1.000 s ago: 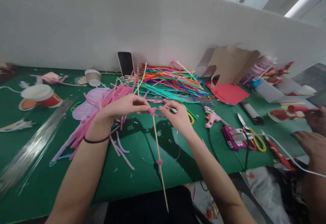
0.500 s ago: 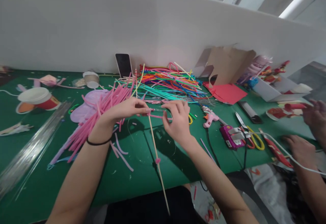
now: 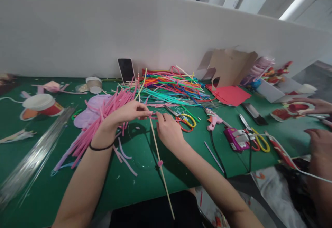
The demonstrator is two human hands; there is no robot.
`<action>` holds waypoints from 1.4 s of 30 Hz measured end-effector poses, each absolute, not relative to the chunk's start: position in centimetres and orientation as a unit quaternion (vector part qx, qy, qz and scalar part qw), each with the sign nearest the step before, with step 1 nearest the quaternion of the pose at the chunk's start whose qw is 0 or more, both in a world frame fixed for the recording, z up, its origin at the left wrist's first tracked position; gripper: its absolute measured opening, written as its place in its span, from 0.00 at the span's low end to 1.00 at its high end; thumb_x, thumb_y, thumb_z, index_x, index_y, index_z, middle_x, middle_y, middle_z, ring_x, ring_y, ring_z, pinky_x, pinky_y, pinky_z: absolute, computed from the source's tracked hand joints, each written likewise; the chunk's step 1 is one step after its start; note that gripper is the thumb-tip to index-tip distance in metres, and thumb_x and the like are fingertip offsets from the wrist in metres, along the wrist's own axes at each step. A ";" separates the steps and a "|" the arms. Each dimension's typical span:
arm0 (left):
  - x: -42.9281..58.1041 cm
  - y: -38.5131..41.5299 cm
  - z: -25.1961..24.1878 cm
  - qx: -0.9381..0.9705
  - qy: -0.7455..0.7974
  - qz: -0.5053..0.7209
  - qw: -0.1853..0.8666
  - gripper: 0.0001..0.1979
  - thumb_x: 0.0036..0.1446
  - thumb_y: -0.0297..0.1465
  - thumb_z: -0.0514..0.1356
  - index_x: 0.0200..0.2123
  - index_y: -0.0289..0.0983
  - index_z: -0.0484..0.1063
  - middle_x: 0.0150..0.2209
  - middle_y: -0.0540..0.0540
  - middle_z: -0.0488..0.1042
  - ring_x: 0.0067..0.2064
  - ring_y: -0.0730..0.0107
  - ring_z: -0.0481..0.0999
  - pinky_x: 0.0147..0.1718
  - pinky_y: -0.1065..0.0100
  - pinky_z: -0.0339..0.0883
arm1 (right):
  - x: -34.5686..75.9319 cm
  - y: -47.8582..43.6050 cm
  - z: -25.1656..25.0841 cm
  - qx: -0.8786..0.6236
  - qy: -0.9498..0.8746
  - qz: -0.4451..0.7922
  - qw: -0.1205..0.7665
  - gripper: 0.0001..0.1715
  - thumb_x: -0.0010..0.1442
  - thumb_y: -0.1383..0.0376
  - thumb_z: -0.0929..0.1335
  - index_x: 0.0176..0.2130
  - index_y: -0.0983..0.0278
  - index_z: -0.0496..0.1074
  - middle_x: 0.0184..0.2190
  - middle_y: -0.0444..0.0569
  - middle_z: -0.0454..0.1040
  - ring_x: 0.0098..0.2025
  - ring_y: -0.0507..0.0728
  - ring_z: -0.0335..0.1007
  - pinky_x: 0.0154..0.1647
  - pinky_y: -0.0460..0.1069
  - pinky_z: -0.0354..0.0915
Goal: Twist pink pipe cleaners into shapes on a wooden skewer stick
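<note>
green cloth covers the table [image 3: 140, 186]. at the far left a red paper cup [image 3: 41, 104] lies on its side, and a bundle of clear rods [image 3: 33, 155] runs toward the near edge. next comes a sheaf of pink pipe cleaners [image 3: 103, 114], fanned out beneath the left wrist. the left hand [image 3: 129, 112] has thumb and fingers closed tight on the top end of a wooden skewer [image 3: 155, 141]. the skewer slants down toward the person's lap, with a small pink knot [image 3: 160, 163] wound round it partway down. at the pinched end sits a short pink strand [image 3: 153, 116]. the right hand [image 3: 168, 131] meets it there, fingers curled and tips against the strand; seen from the back, i cannot tell whether it really grips. just beyond lie scissors [image 3: 186, 121] with red and yellow loops, in front of a pile of many-coloured pipe cleaners [image 3: 173, 84]. further right sit a pink glue gun [image 3: 214, 119] and, at the edge, another person's hands [image 3: 319, 141].
</note>
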State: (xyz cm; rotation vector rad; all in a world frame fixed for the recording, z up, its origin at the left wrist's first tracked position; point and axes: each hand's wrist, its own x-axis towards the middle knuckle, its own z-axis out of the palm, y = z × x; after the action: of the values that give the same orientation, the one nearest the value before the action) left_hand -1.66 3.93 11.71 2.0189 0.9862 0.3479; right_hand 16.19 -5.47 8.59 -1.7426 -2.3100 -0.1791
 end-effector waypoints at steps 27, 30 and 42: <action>-4.0 3.3 13.4 0.741 0.404 0.221 0.488 0.20 0.52 0.48 0.62 0.29 0.36 0.74 0.27 0.47 0.75 0.31 0.69 0.72 0.32 0.70 0.67 | 21.3 -6.1 5.0 -0.569 -0.758 0.169 0.269 0.13 0.61 0.58 0.67 0.40 0.65 0.70 0.33 0.46 0.69 0.33 0.53 0.68 0.36 0.48 0.64; -4.3 3.4 13.4 0.735 0.405 0.227 0.495 0.20 0.52 0.48 0.62 0.29 0.36 0.74 0.27 0.48 0.74 0.31 0.70 0.71 0.32 0.71 0.66 | 21.1 -5.8 4.8 -0.612 -0.715 0.148 0.304 0.25 0.60 0.56 0.68 0.50 0.68 0.62 0.32 0.46 0.70 0.29 0.54 0.69 0.30 0.47 0.63; -5.1 3.5 13.3 0.721 0.395 0.238 0.517 0.17 0.52 0.44 0.63 0.28 0.35 0.73 0.25 0.48 0.72 0.28 0.72 0.70 0.30 0.71 0.66 | 21.0 -5.2 6.0 -0.583 -0.768 0.210 0.163 0.21 0.66 0.55 0.61 0.32 0.65 0.75 0.28 0.50 0.75 0.31 0.54 0.72 0.32 0.47 0.62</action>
State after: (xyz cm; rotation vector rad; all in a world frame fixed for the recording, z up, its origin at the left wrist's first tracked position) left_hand -5.08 3.52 13.27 1.7310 0.9495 0.5710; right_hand 20.99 -5.17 5.99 -1.6628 -2.1901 0.5998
